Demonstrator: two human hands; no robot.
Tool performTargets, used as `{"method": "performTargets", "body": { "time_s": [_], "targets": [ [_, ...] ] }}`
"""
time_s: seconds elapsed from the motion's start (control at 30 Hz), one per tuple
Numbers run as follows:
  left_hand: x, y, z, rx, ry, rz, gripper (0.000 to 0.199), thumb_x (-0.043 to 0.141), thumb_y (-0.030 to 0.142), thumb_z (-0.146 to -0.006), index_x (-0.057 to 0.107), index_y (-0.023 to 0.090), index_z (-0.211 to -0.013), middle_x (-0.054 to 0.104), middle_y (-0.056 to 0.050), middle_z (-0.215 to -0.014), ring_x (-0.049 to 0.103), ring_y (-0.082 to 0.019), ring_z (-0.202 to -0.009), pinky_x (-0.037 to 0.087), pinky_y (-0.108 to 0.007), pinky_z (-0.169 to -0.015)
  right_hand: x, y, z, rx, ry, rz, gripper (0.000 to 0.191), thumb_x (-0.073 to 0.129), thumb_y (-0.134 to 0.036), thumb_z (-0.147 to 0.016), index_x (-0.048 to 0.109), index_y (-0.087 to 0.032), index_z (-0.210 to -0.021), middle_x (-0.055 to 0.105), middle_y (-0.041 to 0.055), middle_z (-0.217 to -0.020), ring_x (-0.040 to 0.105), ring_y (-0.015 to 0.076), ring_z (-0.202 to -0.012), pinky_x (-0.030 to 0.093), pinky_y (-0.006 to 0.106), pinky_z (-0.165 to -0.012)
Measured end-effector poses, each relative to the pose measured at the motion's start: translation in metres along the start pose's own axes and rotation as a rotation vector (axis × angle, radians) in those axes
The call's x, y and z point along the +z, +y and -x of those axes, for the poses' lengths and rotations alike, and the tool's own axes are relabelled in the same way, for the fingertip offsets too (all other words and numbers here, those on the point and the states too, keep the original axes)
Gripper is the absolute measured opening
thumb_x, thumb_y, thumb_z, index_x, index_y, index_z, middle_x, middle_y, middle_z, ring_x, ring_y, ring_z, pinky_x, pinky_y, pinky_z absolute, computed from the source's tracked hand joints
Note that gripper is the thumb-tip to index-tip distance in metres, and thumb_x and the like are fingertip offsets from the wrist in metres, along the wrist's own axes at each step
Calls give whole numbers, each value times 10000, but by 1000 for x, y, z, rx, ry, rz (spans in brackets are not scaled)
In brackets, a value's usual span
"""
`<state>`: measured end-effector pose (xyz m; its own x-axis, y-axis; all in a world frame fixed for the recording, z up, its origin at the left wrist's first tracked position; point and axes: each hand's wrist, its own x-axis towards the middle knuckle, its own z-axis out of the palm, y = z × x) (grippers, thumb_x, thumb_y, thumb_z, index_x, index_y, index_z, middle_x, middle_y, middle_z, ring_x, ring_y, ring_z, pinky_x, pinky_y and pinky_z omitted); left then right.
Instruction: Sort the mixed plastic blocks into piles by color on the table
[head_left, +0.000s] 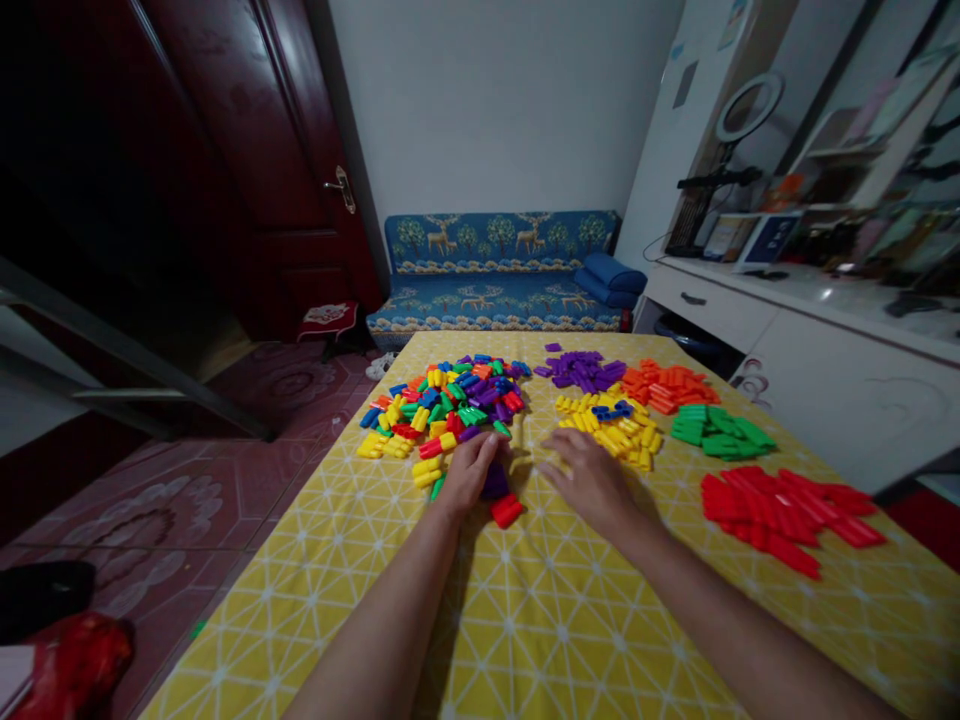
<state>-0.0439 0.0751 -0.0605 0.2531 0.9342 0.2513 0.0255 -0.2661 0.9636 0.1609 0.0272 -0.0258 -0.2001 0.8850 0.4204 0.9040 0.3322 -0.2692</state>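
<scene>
My left hand (474, 472) rests at the near edge of a mixed pile of small plastic building pieces (450, 398). Its thumb and fingers are curled together, and whatever lies inside them is hidden. A purple piece (495, 482) shows right beside that hand, with a red piece (507, 511) just nearer to me. My right hand (589, 478) hovers with fingers apart and nothing visible in them. Closest to it is a pile of yellow pieces (634, 436), with a few blue pieces (613, 411) on top.
Single-colour piles lie on the right: purple (581, 371), orange (667, 386), green (721, 432) and red (787, 508). A yellow patterned cloth (540, 640) covers the table. Behind it stands a blue sofa (487, 292); a white cabinet (840, 370) flanks the right.
</scene>
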Motion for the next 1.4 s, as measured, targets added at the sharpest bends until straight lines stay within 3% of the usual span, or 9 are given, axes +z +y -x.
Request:
{"method": "performTargets", "body": {
  "time_s": [0.17,0.27,0.4,0.57,0.7,0.83,1.0,1.2,1.4],
  "targets": [
    [-1,3,2,-14,34,60,552,472,608,-909,681,117,-1051,720,-112,-959,657,-214,-894,504,-328,-838,17,-66,30,-53,-152,-73,363,722,-329,-794,639,-239,-1136,648,70,-1088,632,245,-968,503,357,-816],
    [-1,6,4,36,46,-58,468,479,541,-925,703,138,-1011,726,-95,-957,654,-214,-910,496,-320,-843,22,-59,25,62,-65,-44,171,679,-245,-814,655,-242,-983,656,53,-992,633,227,-911,492,338,-785],
    [3,15,8,113,63,-403,297,542,406,-894,717,181,-975,721,-78,-936,645,-213,-848,476,-308,-770,23,-31,16,235,132,-83,155,667,-257,-825,637,-232,-974,663,60,-1008,638,223,-932,489,330,-789],
    [11,21,17,176,64,-941,277,640,433,-802,702,199,-938,662,-114,-954,608,-271,-899,416,-320,-706,26,-21,17,209,202,-174,253,644,-250,-835,615,-206,-1082,661,82,-1083,641,224,-972,501,354,-837],
    [15,17,17,83,68,-1039,240,589,390,-833,674,187,-931,643,-110,-896,593,-235,-752,356,-304,-627,29,-23,17,189,190,-239,252,639,-216,-823,622,-218,-1075,657,76,-1088,643,215,-952,513,367,-858],
    [22,16,12,83,133,-717,204,559,347,-855,635,191,-747,603,-43,-711,552,-182,-674,342,-282,-629,33,-24,17,139,244,-390,239,615,-225,-850,607,-223,-1089,636,83,-1106,635,216,-978,527,373,-873],
    [38,25,6,-203,297,200,435,540,588,-847,572,176,-713,493,19,-587,454,-116,-530,349,-247,-534,33,-34,22,-22,282,-528,358,620,-358,-895,549,-221,-1218,619,93,-1109,619,201,-891,545,361,-820],
    [48,34,9,-356,183,942,537,542,700,-804,609,182,-927,683,-97,-917,665,-237,-898,530,-382,-815,35,-42,23,-77,270,-558,462,640,-323,-887,511,-259,-1326,568,108,-1221,616,206,-937,553,371,-845],
    [51,41,15,-404,59,1077,656,381,704,-890,568,180,-1237,624,-145,-1255,634,-262,-1106,501,-424,-962,37,-40,20,-10,325,-584,396,573,-192,-875,572,-267,-1264,538,101,-1250,549,230,-1200,523,386,-971]
  ]
}}
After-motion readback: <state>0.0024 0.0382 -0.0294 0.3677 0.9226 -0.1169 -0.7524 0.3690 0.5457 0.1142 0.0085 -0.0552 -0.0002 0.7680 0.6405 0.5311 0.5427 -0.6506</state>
